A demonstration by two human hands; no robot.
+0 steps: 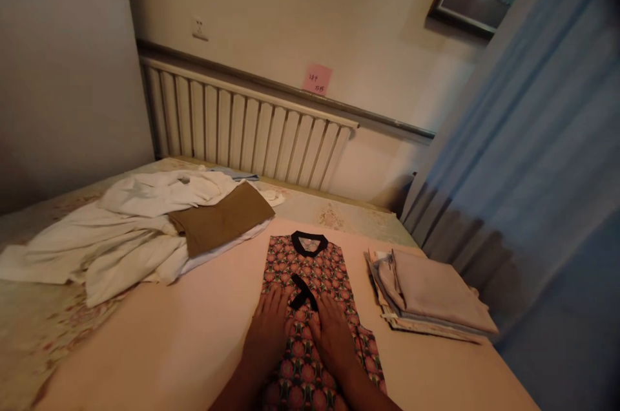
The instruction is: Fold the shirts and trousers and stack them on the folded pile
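Garment (307, 369) in a busy pink-and-dark print lies flat before the person, on a pale pink sheet (159, 340), its black neckband (310, 252) pointing toward the wall. Both palms are down on it: the left hand (271, 317) and the right hand (332, 330) press side by side, fingers stretched out, neither gripping anything. Black trim (303, 288) crosses the front, just between and above them. Over to the left I see rumpled white clothes (140, 223) with a folded brown cloth (235, 217) on top; to the right, near the garment but apart from it, sits a neat stack of folded clothes (436, 291). Behind stands a radiator (237, 126), below a pink note (317, 79).
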